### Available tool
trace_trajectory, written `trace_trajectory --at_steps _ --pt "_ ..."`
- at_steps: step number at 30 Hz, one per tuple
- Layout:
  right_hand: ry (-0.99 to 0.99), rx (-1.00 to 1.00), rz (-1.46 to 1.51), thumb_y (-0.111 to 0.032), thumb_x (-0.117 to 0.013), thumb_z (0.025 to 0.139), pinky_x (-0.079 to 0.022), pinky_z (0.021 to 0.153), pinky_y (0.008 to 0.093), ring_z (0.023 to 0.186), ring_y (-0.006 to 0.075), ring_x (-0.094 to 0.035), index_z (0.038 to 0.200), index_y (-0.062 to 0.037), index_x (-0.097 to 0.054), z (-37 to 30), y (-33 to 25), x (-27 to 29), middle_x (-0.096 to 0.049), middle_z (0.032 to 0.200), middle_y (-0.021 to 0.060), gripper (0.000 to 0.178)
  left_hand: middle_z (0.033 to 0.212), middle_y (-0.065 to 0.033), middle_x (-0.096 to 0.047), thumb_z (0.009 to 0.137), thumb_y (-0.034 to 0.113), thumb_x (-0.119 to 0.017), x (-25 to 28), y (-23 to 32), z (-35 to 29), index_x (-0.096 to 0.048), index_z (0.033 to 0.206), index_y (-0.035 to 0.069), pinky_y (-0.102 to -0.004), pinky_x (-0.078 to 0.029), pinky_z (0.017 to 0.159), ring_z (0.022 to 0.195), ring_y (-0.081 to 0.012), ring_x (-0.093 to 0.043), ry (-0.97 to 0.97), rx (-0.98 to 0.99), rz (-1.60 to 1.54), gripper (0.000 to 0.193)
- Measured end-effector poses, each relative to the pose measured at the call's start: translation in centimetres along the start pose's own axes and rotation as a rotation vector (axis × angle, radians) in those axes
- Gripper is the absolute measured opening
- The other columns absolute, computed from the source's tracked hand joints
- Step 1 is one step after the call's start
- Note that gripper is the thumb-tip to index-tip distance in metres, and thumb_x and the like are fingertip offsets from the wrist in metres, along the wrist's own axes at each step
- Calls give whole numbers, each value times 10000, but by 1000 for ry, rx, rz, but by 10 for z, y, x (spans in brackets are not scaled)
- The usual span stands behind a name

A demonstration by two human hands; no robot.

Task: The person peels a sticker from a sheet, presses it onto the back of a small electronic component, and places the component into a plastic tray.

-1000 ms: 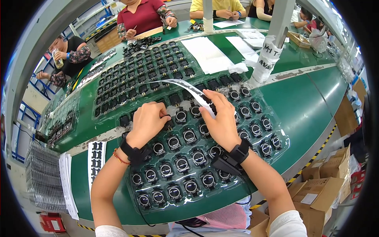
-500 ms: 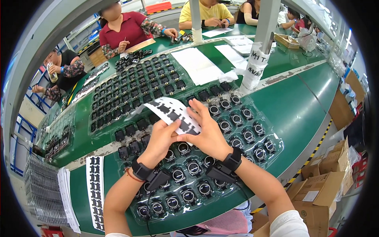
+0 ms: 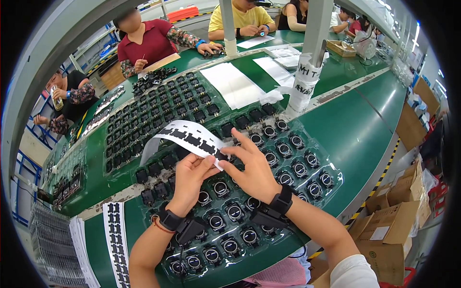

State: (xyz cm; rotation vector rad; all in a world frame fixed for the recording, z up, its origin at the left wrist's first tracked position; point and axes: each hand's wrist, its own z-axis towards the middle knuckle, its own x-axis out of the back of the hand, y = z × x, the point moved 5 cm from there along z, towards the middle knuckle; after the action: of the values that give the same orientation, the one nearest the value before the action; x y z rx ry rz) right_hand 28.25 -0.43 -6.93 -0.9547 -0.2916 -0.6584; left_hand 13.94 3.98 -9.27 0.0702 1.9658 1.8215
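Note:
A white sticker sheet [image 3: 185, 132] with rows of black die-cut stickers curls over in front of me. My left hand [image 3: 189, 180] pinches its near end between thumb and fingers. At that same end, the thumb and a bent finger of my right hand [image 3: 252, 170] close on the edge by a black sticker, while the index finger points up and away. Whether that sticker has lifted off the sheet is hard to see. Beneath both hands lies a clear plastic tray [image 3: 331, 165] of small black parts, many with round, ringed faces [image 3: 235, 211].
Left of my arm lie another sticker sheet [image 3: 115, 240], a paper stack [image 3: 82, 245] and stacked clear trays [image 3: 48, 247]. Beyond is a second filled tray [image 3: 161, 108]. A taped post [image 3: 305, 81] rises at the table's middle. Several people work across; cardboard boxes [image 3: 391, 235] stand right.
The sheet has swung left and arches more, its near end turned toward my right hand. My right hand's fingers have shifted from along the sheet's side onto that end.

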Motion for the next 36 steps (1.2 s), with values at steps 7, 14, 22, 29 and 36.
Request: trace_trajectory --at_steps 7,14,22,29,36 --pt "-84 7 41 -185 -657 783 -385 954 360 1167 327 -471 976 -45 -666 -1 1 -4 -437 1309 199 239 912 -90 -629 869 80 -573 1 -2 -3 -586 966 -49 -272 -507 766 812 -149 -619 -25 -108 138 162" --pt "-31 -133 232 -99 -688 735 -396 911 344 1093 277 -497 827 -44 -606 5 -2 4 -489 1207 132 136 1084 -81 -557 914 115 -510 -2 -5 -4 -470 1129 -8 -282 -484 829 968 -135 -558 -105 -161 106 251" --pt "-31 -136 273 -68 -600 808 -365 933 335 1120 256 -469 877 -11 -582 1 7 0 -480 1222 135 91 1139 -92 -533 923 99 -471 -6 -4 -6 -429 1179 6 -326 -479 878 1032 -169 -547 -88 -60 62 275" --pt "229 -191 364 -120 -516 903 -411 765 218 836 91 -511 978 -16 -533 7 20 13 -552 1036 47 129 1073 -100 -588 909 129 -507 -4 4 -3 -469 1158 10 -296 -528 730 901 -168 -610 -227 53 336 278" --pt "155 -217 618 -8 -592 830 -417 705 191 787 59 -509 1020 -18 -527 4 9 6 -529 903 15 201 926 -132 -586 691 -27 -613 -1 47 7 -607 907 52 -385 -449 769 907 -323 -544 -364 -479 1476 230"
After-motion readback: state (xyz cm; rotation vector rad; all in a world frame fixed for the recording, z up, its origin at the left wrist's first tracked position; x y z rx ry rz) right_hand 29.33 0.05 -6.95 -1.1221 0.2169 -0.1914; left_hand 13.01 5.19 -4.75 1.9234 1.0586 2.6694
